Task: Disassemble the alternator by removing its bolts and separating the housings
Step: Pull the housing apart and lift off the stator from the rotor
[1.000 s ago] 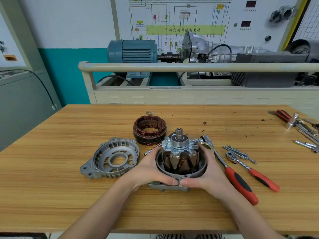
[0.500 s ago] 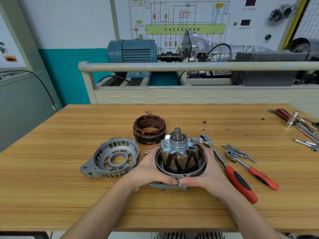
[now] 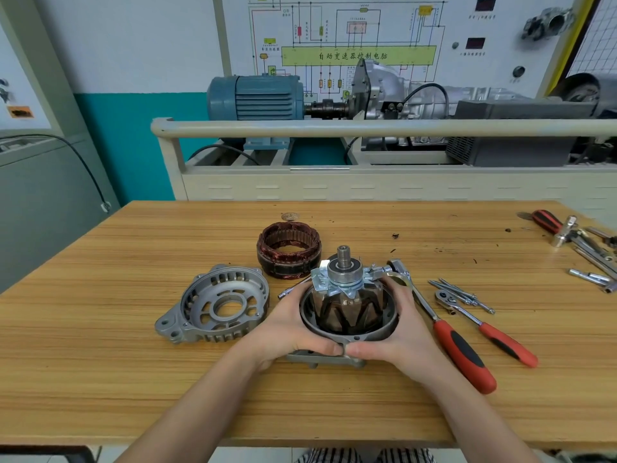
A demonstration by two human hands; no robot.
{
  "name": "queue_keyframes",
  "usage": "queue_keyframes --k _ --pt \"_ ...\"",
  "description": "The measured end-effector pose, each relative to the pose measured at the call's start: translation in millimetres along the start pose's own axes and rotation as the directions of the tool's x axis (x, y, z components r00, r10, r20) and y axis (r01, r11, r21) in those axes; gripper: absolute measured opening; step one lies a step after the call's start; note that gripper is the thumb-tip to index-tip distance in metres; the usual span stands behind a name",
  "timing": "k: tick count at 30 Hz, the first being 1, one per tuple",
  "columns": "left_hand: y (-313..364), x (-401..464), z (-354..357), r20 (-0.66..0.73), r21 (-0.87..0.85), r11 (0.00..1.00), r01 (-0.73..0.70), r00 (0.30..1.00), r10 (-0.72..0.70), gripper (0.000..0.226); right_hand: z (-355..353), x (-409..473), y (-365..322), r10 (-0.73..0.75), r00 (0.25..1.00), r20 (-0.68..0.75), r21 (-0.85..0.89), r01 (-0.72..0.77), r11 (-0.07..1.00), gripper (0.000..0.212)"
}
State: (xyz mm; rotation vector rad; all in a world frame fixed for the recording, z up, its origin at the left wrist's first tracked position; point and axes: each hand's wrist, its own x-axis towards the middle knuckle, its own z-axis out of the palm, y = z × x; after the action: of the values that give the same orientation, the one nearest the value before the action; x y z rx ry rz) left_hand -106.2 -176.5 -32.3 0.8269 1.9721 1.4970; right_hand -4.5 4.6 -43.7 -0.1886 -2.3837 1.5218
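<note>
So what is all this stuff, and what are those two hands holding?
This picture comes from a camera worn on a person's head, looking down at a wooden table. The left hand and right hand wrap around a round metal housing, half of a car's alternator, a machine that makes electricity. Standing inside it is the rotor, the part that spins. To the left lies the other housing, already taken off. Behind it sits a ring of copper wire. On the right lie two red-handled ratchet wrenches and some long bolts. More tools sit at the far right edge.
</note>
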Motion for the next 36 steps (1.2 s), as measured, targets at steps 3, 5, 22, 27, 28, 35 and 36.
queue_keyframes --k 3,5,22,27,28,35,36 --pt "0.8 -2.1 2.6 -0.02 -0.006 1.0 -0.018 1.0 0.017 0.09 -0.2 -1.0 -4.2 -0.015 1.0 -0.017 0.003 0.015 1.0 0.134" --pt "-0.2 -3.9 3.7 -0.042 -0.012 1.0 -0.022 0.999 0.022 0.091 -0.3 -3.4 -7.1 -0.027 0.999 -0.021 0.003 0.027 1.0 0.133" --pt "16.5 -10.9 -8.8 -0.056 0.09 0.995 -0.044 0.997 0.049 0.099 8.4 -6.0 -13.9 -0.077 0.995 -0.058 0.014 0.078 0.997 0.109" --pt "6.1 -6.1 -7.7 -0.057 0.067 0.997 0.024 0.998 -0.02 0.107 11.1 -3.7 -6.5 -0.025 0.999 -0.027 0.005 0.025 1.0 0.104" --pt "6.2 -4.0 -9.1 -0.058 0.063 0.997 0.033 0.998 -0.03 0.108 10.6 -2.1 -6.8 -0.016 1.0 -0.023 0.005 0.016 1.0 0.104" --pt "3.6 -1.7 -11.9 -0.058 0.04 0.993 0.109 0.993 -0.107 0.109 4.2 1.4 -12.4 0.083 0.993 0.087 -0.029 -0.081 0.996 0.11" --pt "3.5 -2.1 -12.0 -0.056 0.045 0.992 0.114 0.992 -0.112 0.109 -0.2 3.3 -14.7 0.103 0.986 0.131 -0.043 -0.099 0.994 0.112"
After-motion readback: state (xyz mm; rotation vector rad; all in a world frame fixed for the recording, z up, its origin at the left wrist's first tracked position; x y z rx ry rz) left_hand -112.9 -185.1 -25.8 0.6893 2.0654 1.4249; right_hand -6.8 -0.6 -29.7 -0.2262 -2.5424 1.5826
